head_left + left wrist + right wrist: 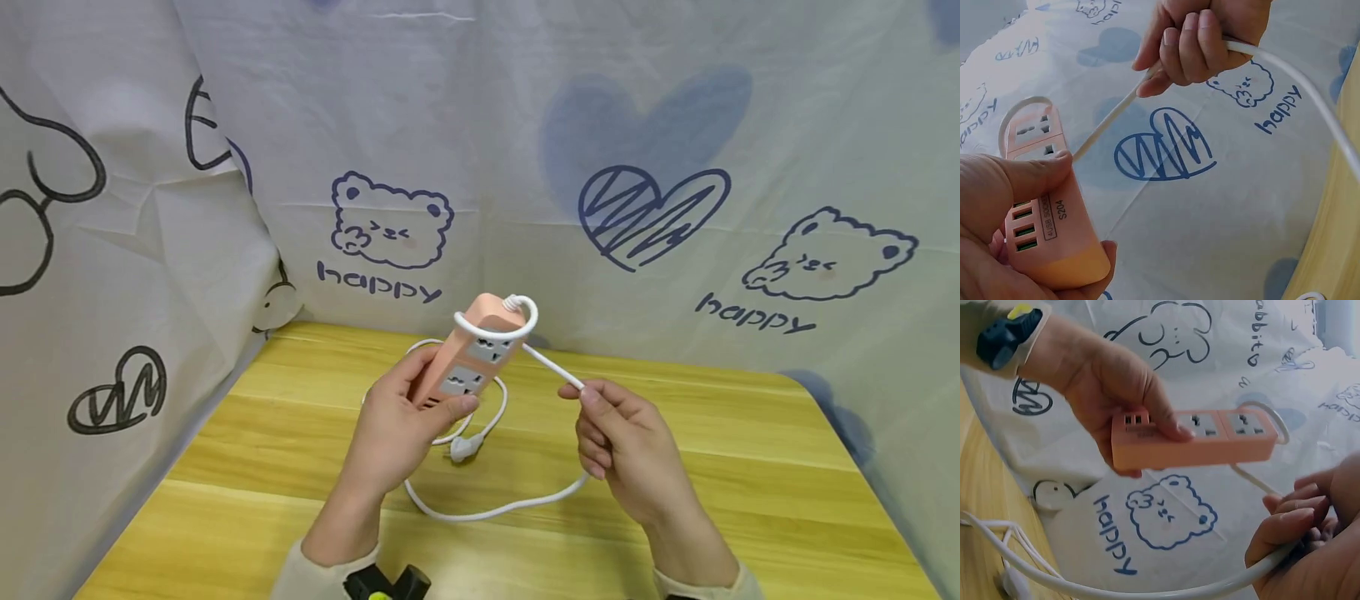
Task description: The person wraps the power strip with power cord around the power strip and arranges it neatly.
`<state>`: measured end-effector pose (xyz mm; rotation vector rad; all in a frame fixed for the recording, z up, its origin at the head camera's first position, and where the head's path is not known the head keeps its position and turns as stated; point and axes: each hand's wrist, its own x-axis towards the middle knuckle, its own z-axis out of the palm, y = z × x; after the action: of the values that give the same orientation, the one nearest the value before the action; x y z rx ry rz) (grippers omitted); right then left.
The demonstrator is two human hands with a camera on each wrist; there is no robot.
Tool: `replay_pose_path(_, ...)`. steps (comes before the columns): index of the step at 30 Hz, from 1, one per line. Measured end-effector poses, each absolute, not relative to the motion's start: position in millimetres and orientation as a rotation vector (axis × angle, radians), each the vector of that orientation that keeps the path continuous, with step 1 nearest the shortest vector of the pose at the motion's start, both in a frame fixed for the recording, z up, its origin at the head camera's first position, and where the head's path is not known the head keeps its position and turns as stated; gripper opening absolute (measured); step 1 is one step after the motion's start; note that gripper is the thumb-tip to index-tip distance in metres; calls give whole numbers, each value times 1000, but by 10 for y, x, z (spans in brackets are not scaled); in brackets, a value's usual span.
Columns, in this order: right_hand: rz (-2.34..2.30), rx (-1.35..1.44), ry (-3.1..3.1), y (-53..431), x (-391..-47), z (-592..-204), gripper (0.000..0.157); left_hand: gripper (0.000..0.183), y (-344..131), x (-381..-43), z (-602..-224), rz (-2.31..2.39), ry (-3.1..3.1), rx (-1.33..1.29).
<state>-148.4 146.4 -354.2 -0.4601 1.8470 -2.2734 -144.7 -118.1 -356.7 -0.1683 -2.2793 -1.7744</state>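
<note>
Left hand [397,425] grips the strip [467,358] aloft, tilted, thumb [1035,175] across its face, and the right hand [630,446], fingers [592,450] curled, pinches the cord [553,367] beside it

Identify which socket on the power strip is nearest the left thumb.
The socket beside the USB ports; the other socket sits where the cord attaches.

the power strip [469,358] looks smooth plastic, the table [750,467] glossy wood.

Wood-grain table [795,475], white cloth backdrop [510,100], blue heart prints [651,218], bear drawings [392,223]
</note>
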Motion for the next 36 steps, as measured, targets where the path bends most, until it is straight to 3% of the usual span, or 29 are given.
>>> replay_pose_path(4, -2279, -602, 1859, 1493, -1489, -3569, 23, 50, -1201, -1441, -3560, -1841, -2254, -135)
replay_pose_path(11, -2236, -1068, 1938, 1619, -1502, -3641, 43, 51, -1231, -1440, -3554, -1940, -2199, -138)
replay_pose_path(19, -1849, -1098, 2564, 1637, -1426, -3615, 28, 54, -1240, -1455, -3570, -1755, -2329, -45)
replay_pose_path(28, -1311, -1499, 2960, 1608, -1400, -3581, 28, 51, -1179, -1562, -3694, -1307, -2471, -18)
replay_pose_path(36, -986, -1617, 3131, 1586, -1383, -3537, 17, 56, -1029, -1564, -3809, -1019, -2621, -102)
